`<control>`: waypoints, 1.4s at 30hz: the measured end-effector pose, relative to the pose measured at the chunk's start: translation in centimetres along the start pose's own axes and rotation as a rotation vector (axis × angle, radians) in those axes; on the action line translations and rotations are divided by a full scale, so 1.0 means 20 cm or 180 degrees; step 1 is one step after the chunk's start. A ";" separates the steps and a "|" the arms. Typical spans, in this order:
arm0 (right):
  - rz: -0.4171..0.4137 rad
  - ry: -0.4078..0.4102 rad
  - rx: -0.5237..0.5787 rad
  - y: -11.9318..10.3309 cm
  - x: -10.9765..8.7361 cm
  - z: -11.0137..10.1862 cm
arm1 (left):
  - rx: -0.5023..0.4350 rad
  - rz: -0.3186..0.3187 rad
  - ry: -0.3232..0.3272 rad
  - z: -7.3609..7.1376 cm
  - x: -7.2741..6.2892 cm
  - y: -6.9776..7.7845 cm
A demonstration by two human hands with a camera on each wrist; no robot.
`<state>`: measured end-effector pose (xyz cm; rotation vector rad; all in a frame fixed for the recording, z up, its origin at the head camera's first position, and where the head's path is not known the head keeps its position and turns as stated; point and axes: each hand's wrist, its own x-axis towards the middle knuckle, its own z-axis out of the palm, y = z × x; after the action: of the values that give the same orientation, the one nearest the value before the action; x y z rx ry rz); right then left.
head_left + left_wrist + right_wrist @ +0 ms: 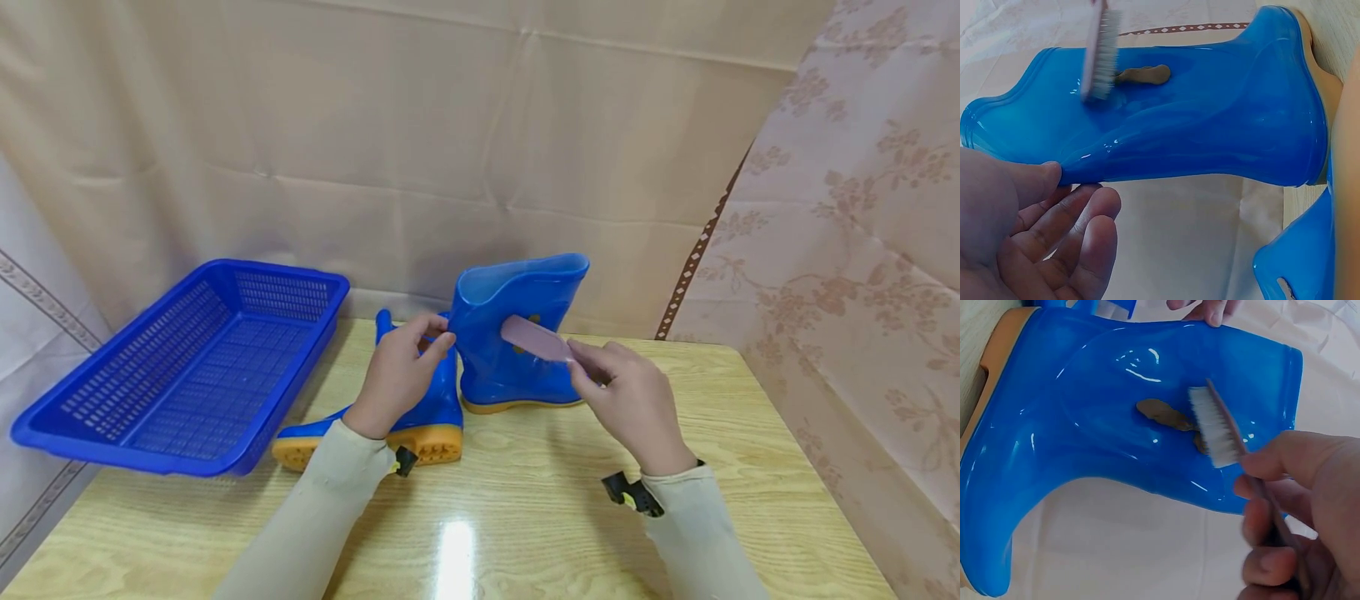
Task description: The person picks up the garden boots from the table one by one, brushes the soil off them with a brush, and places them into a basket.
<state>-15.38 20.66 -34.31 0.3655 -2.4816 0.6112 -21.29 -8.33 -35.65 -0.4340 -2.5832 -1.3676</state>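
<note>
A blue rain boot [510,350] with a tan sole stands upright on the table. On its shaft is a brown smear [1163,414], partly covered by the brush in the right wrist view. My left hand [401,371] pinches the back edge of the shaft between thumb and fingers. In my right hand [630,396] I grip a pinkish brush [536,340] by its handle. The brush's white bristles [1215,430] face the shaft right at the smear. A second blue boot [438,400] lies on its side beneath my left hand, partly hidden by it.
To the left sits a blue plastic basket [251,450] with slotted walls. The wooden table [525,508] meets a beige cloth backdrop [390,150] behind the boots. A flowered cloth [862,250] hangs along the right side.
</note>
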 end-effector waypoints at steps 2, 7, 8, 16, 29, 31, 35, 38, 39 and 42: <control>-0.0083 0.0207 0.0021 0.00 0.00 0.00 | 0.0005 0.0022 0.0005 0.00 0.00 0.00; -0.0053 0.0333 0.0015 0.00 0.00 -0.02 | 0.0024 0.0091 0.0017 0.00 0.00 0.01; -0.0014 0.0299 0.0001 0.00 0.00 -0.02 | 0.0023 0.0095 0.0017 0.00 0.00 0.01; 0.0260 -0.0106 -0.0001 -0.01 0.00 -0.04 | 0.0012 0.0111 0.0007 0.00 0.00 0.01; 0.0316 -0.0420 -0.0003 -0.02 0.00 -0.05 | 0.0037 0.0035 0.0007 0.00 0.00 0.00; 0.0305 -0.0433 -0.0007 -0.02 0.00 -0.05 | 0.0038 0.0029 0.0005 0.00 0.00 0.01; 0.0238 -0.0272 0.0025 -0.02 0.00 -0.05 | 0.0026 0.0040 0.0007 0.00 -0.01 0.00; 0.0150 -0.0008 0.0060 -0.01 0.00 -0.05 | 0.0017 0.0055 0.0011 0.00 -0.01 0.00; 0.0128 0.0076 0.0060 -0.01 0.00 -0.05 | 0.0018 0.0056 0.0009 0.00 -0.01 0.00; 0.0127 0.0217 0.0002 -0.01 0.00 -0.06 | 0.0007 0.0063 0.0005 0.00 -0.01 -0.01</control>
<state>-14.75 21.07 -33.29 0.2913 -2.4288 0.6301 -21.19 -8.38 -35.79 -0.4566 -2.5719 -1.3582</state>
